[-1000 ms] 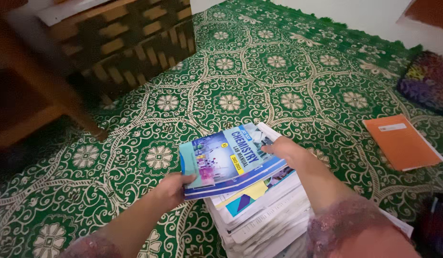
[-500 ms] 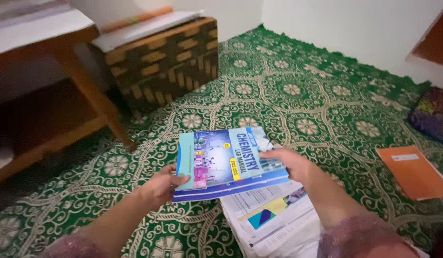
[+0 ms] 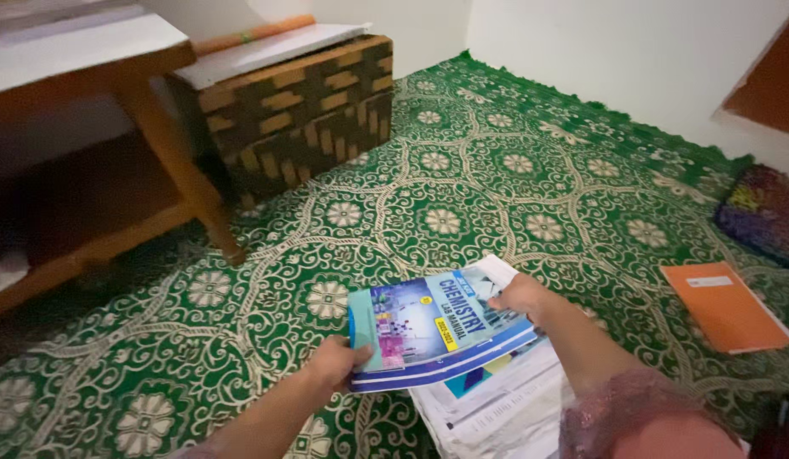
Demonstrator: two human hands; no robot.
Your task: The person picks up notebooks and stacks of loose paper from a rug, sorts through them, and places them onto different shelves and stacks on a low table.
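Above the green carpet with its cream floral pattern [image 3: 462, 195], the left hand [image 3: 335, 364] and the right hand [image 3: 520, 296] are holding a small stack of blue, glossy-covered paperback books [image 3: 428, 336] between them, roughly level and clear of the floor. The left grip is closing on the stack's near left corner, thumb on top; the right grip is clamping its far right edge. Just under and to the right of the books, a pile of white printed papers and booklets [image 3: 496, 408] is lying on the carpet. Well apart to the right, a flat orange notebook [image 3: 724, 306] is resting on the same carpet. Farther back on the left, a brown woven box with a white board on top [image 3: 301, 110] is sitting beside the leg of a wooden bench [image 3: 186, 183].
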